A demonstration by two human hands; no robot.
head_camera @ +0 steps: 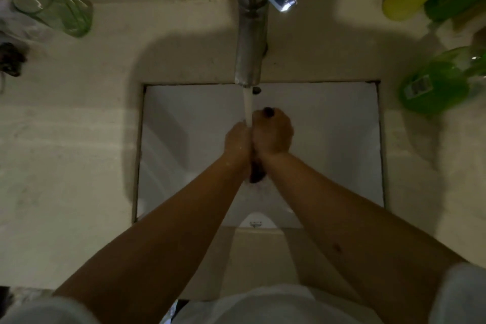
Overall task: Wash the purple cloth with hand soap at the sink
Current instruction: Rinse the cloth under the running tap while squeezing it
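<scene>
My forearms are bare from each hand back to above the elbows. My left hand [238,139] and right hand [273,134] carry no rings or watch that I can make out. Well behind them, short pale sleeves [459,294] cover my upper arms, and a pale shirt front [276,305] lies between them.

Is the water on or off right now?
On. A white stream runs from the faucet down onto the left hand and right hand, pressed together over the sink.
</scene>
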